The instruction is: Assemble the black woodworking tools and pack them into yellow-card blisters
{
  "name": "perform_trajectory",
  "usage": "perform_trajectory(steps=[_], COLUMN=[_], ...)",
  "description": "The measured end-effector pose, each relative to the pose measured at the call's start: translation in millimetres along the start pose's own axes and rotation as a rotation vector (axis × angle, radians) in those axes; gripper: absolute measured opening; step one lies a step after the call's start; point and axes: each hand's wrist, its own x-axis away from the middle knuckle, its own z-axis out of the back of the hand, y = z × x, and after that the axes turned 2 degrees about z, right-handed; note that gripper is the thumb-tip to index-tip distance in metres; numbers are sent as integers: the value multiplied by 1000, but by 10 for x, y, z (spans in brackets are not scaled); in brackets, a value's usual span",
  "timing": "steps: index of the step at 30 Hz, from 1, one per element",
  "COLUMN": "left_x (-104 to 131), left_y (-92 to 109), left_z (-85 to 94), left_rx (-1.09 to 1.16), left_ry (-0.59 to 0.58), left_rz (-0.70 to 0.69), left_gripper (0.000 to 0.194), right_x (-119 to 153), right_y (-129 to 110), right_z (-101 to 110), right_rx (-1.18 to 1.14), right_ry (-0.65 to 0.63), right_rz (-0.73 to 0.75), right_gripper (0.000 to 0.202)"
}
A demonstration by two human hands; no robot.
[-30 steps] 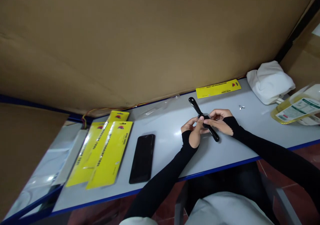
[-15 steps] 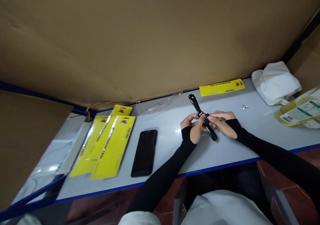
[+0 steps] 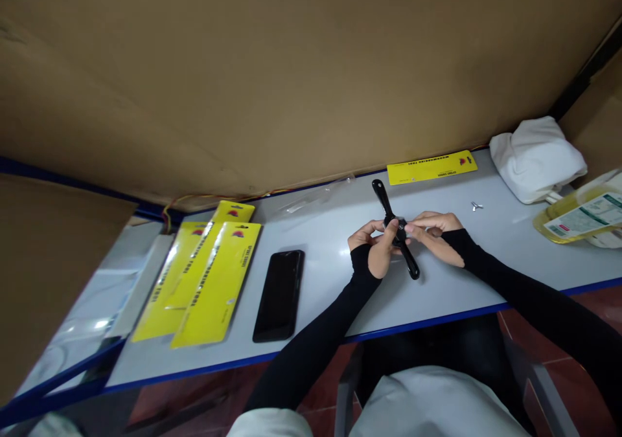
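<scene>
Black tool (image 3: 400, 235) slanting over the worktop (image 3: 325, 262), between both hands, and the left hand (image 3: 372, 248) is clamped on its middle! Right hand (image 3: 440, 237): fingertips at that same middle, though whether they pinch anything, one cannot tell. Silver metal (image 3: 477, 206) glints beyond, right; a phone (image 3: 278, 296) lies well left.

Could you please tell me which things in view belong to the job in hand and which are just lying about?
Job in hand, probably:
black two-handled tool in left hand, right hand at it
small silver piece

Apparently just lying about:
black phone
yellow cards
clear plastic
white bundle
bottle of yellow liquid
</scene>
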Motion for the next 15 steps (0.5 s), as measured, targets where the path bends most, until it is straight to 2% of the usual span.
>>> perform_trajectory(steps=[2, 4, 7, 9, 11, 13, 15], left_x=[0, -1, -6, -19, -43, -76, -106], left_y=[49, 109, 182, 191, 152, 72, -20], left_z=[-13, -20, -1, 30, 62, 86, 96], left_rx=[8, 20, 8, -1, 8, 25, 37], left_ry=[27, 58, 50, 39, 39, 30, 12], left_rz=[3, -8, -24, -40, -62, -73, -63], left_gripper=[57, 58, 58, 55, 51, 48, 47], right_x=[-53, -116, -179, -184, -169, -145, -115], right_y=[95, 201, 333, 392, 447, 519, 611], right_z=[231, 572, 1124, 1396, 1554, 1622, 1641], right_rx=[149, 302, 480, 589, 638, 642, 625], right_ry=[-17, -28, -62, -86, -145, -206, -174], right_rz=[59, 99, 107, 67, -3, -68, -90], right_gripper=[37, 32, 32, 33, 30, 21, 9])
